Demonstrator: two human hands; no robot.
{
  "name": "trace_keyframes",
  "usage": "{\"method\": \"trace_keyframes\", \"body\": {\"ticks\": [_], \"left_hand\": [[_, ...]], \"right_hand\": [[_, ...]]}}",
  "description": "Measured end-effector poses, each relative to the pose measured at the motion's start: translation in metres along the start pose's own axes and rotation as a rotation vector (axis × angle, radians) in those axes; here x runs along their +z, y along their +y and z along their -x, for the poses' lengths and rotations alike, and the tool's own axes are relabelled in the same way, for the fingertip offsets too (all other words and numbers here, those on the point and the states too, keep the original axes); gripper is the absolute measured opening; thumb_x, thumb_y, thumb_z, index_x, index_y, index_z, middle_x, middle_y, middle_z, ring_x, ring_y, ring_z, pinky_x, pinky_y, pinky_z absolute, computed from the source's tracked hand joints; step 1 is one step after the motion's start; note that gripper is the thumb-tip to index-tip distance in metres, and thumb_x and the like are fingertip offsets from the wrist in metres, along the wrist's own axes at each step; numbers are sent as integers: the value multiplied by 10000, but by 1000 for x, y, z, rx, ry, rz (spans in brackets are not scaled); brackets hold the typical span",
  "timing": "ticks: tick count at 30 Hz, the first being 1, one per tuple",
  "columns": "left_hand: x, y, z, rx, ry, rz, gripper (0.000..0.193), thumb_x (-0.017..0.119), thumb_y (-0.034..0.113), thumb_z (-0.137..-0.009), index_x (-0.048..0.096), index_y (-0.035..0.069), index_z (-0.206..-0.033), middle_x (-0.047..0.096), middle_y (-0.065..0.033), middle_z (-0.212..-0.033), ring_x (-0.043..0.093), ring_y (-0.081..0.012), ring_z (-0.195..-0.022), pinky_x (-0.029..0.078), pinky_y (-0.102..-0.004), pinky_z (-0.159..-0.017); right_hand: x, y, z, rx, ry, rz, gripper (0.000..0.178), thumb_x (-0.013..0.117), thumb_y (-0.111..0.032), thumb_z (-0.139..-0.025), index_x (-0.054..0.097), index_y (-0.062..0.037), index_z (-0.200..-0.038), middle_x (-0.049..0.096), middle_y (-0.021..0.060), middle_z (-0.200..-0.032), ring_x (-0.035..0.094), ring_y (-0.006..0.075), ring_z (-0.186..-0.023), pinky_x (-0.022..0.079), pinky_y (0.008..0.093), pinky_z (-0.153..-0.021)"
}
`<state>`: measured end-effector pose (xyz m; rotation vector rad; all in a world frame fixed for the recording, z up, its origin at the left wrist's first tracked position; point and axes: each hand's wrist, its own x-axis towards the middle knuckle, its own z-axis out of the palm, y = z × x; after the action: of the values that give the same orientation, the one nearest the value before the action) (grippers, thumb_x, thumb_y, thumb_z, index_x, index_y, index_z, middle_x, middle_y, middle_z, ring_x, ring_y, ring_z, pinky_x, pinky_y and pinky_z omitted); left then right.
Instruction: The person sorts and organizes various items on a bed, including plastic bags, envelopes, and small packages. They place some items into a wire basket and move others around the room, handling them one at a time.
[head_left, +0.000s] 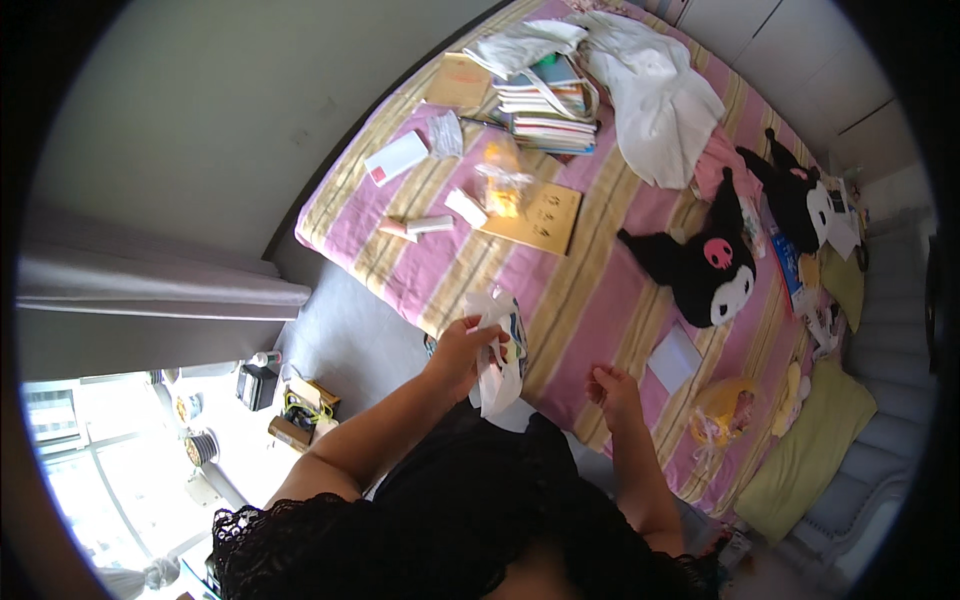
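My left hand (458, 358) grips a crumpled white plastic bag (497, 385) by its top, just off the near edge of the bed. Part of the bag shows dark printing, and what it contains, if anything, is hidden. My right hand (614, 392) hovers over the bed edge, its fingers curled in and nothing visible in them. Close to it on the sheet lies a pale flat rectangular item (675, 360). Farther right sits a clear bag with orange contents (722, 412).
The striped bed (590, 300) bears a stack of books (548, 120), a tan notebook (545, 220), a bag with yellow contents (503, 180), a white box (396, 158), white cloth (655, 100) and black plush toys (715, 265). Boxes (290, 430) stand by the window at lower left.
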<state>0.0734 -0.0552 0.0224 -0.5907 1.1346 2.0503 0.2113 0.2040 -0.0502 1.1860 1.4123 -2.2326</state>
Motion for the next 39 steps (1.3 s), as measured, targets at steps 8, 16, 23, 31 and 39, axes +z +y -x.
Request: {"method": "trace_keyframes", "body": {"ticks": [8, 16, 23, 31, 39], "left_hand": [[-87, 120, -14, -97, -29, -19, 547, 653, 64, -823, 301, -32, -1230, 587, -170, -1060, 607, -220, -930, 490, -339, -809], [-131, 172, -39, 102, 106, -139, 477, 563, 35, -869, 278, -2, -1249, 538, -158, -1226, 567, -243, -1070, 510, -378, -830], [-150, 201, -48, 141, 362, -306, 342, 468, 126, -936, 291, 3, -1202, 545, -217, -1190, 637, -238, -680, 518, -329, -596], [-142, 193, -69, 121, 295, -265, 426, 473, 177, -923, 290, 8, -1270, 608, -182, -1109, 559, -185, -524, 475, -295, -491], [-191, 207, -95, -69, 219, -324, 552, 522, 173, -922, 220, 15, -1356, 624, -174, -986, 635, -231, -734, 517, -345, -673]], "right_hand": [[182, -11, -59, 66, -104, 137, 236, 586, -150, -891, 599, -34, -1096, 642, 59, -904, 599, 138, -767, 496, 278, -703], [336, -35, -86, -346, -412, 488, 398, 654, -222, -839, 569, 0, -1159, 642, 94, -962, 610, 212, -844, 484, 331, -762], [368, -52, -112, -870, -77, 873, 203, 644, -105, -764, 548, -23, -923, 582, 142, -889, 573, 332, -814, 458, 408, -695], [412, -47, -148, -927, -298, 1539, 239, 610, -107, -748, 609, -51, -981, 615, 153, -960, 593, 341, -903, 469, 413, -797], [425, -10, -199, -105, -202, 1493, 275, 607, -194, -771, 646, -64, -1011, 647, 149, -1026, 609, 300, -998, 486, 391, -835]]}}
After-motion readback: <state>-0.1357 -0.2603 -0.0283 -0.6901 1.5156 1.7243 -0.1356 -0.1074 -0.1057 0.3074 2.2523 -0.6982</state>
